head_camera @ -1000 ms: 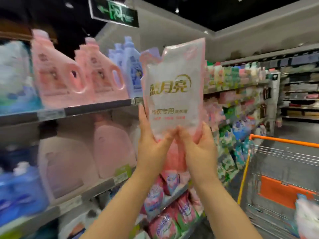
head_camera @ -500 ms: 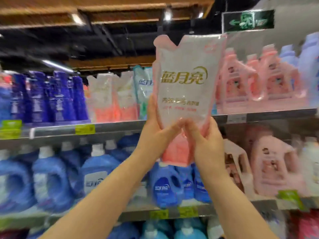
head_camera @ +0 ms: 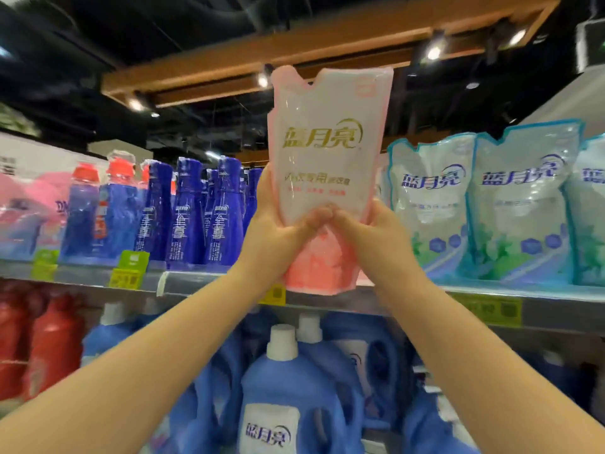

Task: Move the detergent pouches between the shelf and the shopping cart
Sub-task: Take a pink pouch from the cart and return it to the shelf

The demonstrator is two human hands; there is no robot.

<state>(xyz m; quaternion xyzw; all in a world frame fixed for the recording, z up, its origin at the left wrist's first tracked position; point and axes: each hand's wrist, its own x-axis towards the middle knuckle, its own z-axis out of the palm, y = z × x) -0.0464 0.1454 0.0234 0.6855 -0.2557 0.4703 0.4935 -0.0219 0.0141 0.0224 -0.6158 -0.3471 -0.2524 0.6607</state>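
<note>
Pink and white, the detergent pouch (head_camera: 322, 165) stands up tall in front of us, and we hold it with both arms stretched out. Our left grip (head_camera: 278, 231) wraps round its left side and our right grip (head_camera: 370, 234) wraps round its right side. Both squeeze the pouch low down, and our two thumbs meet on the front of it, touching each other. The other fingers go behind the pouch, so we mostly cannot see them. The pink bottom of the pouch is down at the front edge of the top shelf (head_camera: 212, 283), but we cannot tell if it sits on the shelf or hangs just in front of it. It has gold letters on the front and a wavy cut top. Just beside it on the right stand blue-green pouches (head_camera: 523, 198) in a row on the same shelf. On the left stand dark blue bottles (head_camera: 186, 217), and further left some bottles with red caps (head_camera: 82, 217). Yellow-green price tags (head_camera: 129, 270) hang on the shelf edge. On the shelf below we see big blue jugs (head_camera: 288, 398) with white caps and, at the far left, red jugs (head_camera: 49, 348). Up high runs a wooden beam (head_camera: 294, 50) with small lamps.
</note>
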